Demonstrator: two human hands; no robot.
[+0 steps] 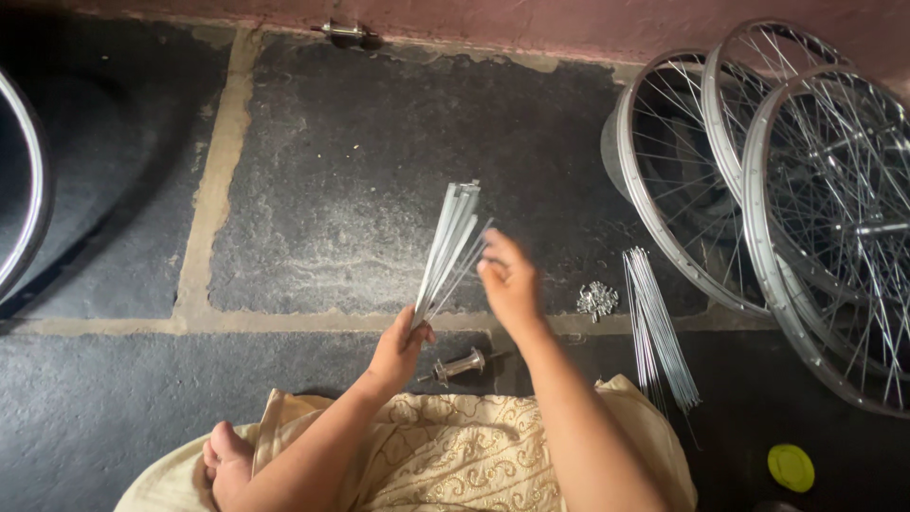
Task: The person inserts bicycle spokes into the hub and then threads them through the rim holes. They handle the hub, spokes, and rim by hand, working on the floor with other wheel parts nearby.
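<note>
Single head-worn camera, looking steeply down, close above the stone floor (379,171), facing the wall (569,19)

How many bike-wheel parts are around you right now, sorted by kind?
Spoked silver wheels leaning at the wall: 3
Bare silver rim at the frame's left edge: 1
Bundles of thin silver spokes: 2, one in the left hand, one on the floor
Small silver metal hub: 1
Pile of small silver nipples: 1
Total: 8
</note>
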